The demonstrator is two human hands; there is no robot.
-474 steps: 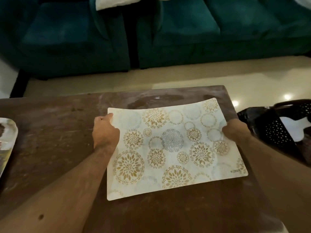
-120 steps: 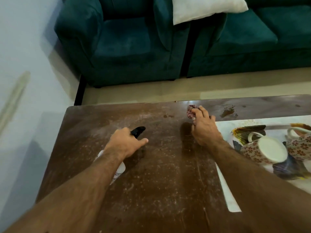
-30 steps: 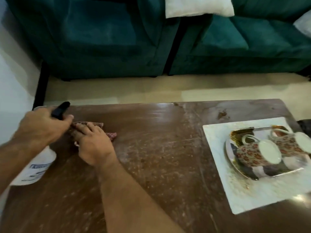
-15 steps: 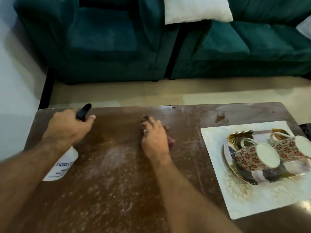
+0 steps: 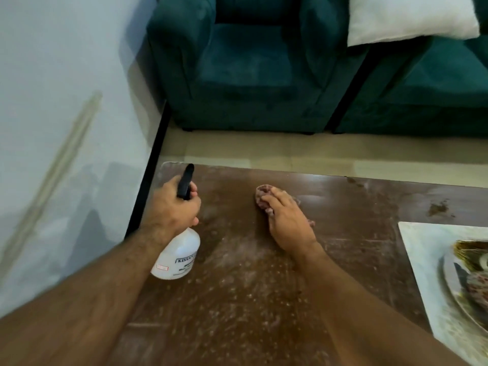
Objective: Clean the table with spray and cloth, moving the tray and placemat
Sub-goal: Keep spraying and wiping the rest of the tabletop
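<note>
The brown table (image 5: 237, 299) is streaked with white smears and specks. My left hand (image 5: 171, 207) grips the neck of a white spray bottle (image 5: 179, 257) with a black nozzle, near the table's far left corner. My right hand (image 5: 287, 220) lies flat on a crumpled reddish cloth (image 5: 262, 198), pressing it to the tabletop a little right of the bottle. The pale placemat (image 5: 422, 260) lies at the right edge of view. On it rests the tray (image 5: 454, 283), cut off by the frame.
A white wall (image 5: 52, 128) runs close along the table's left side. Teal sofas (image 5: 250, 75) stand beyond a strip of pale floor, with a white cushion (image 5: 409, 19) on top. A brown stain (image 5: 438, 207) marks the table near the placemat's far corner.
Over the last second my right hand has swept the cloth from beside the bottle rightward across the table's far part. My left hand keeps hold of the spray bottle. The view has swung left.
</note>
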